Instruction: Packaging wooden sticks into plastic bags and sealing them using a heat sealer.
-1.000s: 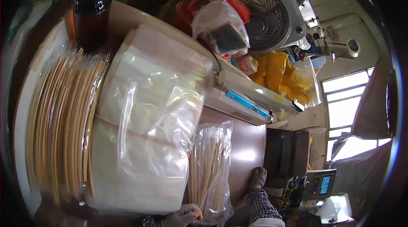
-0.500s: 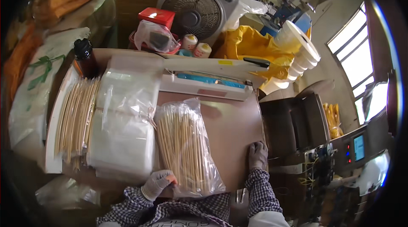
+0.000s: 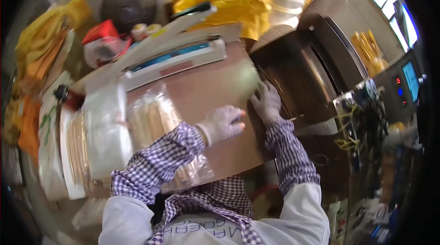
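My left hand (image 3: 222, 125), in a pale glove with bare fingertips, reaches over the brown table top (image 3: 206, 82). Its fingers are apart and it holds nothing. To the right, my gloved right hand (image 3: 268, 103) lies open at the table's right edge, beside a dark metal trough (image 3: 293, 59). A few thin sticks (image 3: 277, 91) show along the trough's near side, close to its fingers. The clear bag of wooden sticks (image 3: 149, 119) lies left of my left hand, partly covered by my left forearm.
A stack of clear plastic bags (image 3: 107, 130) and a row of bagged sticks (image 3: 78, 146) lie at the left. A white bag sealer (image 3: 176, 61) stands at the back with its arm raised. At right is a machine with a lit screen (image 3: 411, 80).
My left hand has left the stick bag's lower edge and moved right and forward over the table. My right hand has moved forward along the table edge. The view has turned to the right.
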`<control>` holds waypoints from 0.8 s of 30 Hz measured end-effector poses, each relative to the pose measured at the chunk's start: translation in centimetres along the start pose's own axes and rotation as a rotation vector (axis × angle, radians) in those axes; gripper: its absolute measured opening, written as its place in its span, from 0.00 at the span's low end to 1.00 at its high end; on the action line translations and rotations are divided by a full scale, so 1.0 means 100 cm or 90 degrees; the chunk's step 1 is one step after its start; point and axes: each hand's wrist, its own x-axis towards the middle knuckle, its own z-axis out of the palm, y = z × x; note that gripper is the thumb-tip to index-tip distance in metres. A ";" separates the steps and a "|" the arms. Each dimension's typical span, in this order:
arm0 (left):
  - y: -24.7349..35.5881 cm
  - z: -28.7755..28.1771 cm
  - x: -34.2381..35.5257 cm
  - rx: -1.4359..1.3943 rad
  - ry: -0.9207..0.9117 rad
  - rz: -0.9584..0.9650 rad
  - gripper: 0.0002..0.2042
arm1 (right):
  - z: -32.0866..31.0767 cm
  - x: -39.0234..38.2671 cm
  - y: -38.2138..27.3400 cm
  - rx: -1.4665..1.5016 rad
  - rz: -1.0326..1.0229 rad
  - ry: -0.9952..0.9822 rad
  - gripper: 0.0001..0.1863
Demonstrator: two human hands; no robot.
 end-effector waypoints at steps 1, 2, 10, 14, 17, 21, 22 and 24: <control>-0.011 0.012 0.030 -0.002 -0.012 0.014 0.18 | 0.010 0.023 0.019 -0.028 -0.007 0.015 0.30; -0.023 0.022 0.056 0.049 -0.046 -0.079 0.22 | 0.020 0.042 0.030 -0.052 0.076 -0.039 0.33; -0.067 0.048 0.136 0.214 -0.046 -0.413 0.42 | 0.068 0.117 0.212 0.089 0.455 -0.295 0.33; -0.047 0.029 0.171 0.094 -0.057 -0.462 0.47 | 0.069 0.103 0.235 -0.073 0.228 -0.370 0.33; -0.063 0.016 0.168 0.054 -0.012 -0.547 0.51 | 0.029 0.108 0.081 0.111 0.186 -0.488 0.32; -0.058 0.041 0.169 -0.350 0.152 -0.276 0.47 | 0.009 0.081 0.063 0.875 0.383 -0.419 0.31; -0.032 0.037 0.163 -0.457 0.181 -0.177 0.46 | 0.008 0.079 0.088 0.919 0.258 -0.384 0.33; 0.009 0.016 0.124 -0.594 0.215 -0.040 0.44 | -0.025 0.070 0.062 0.920 0.094 -0.281 0.38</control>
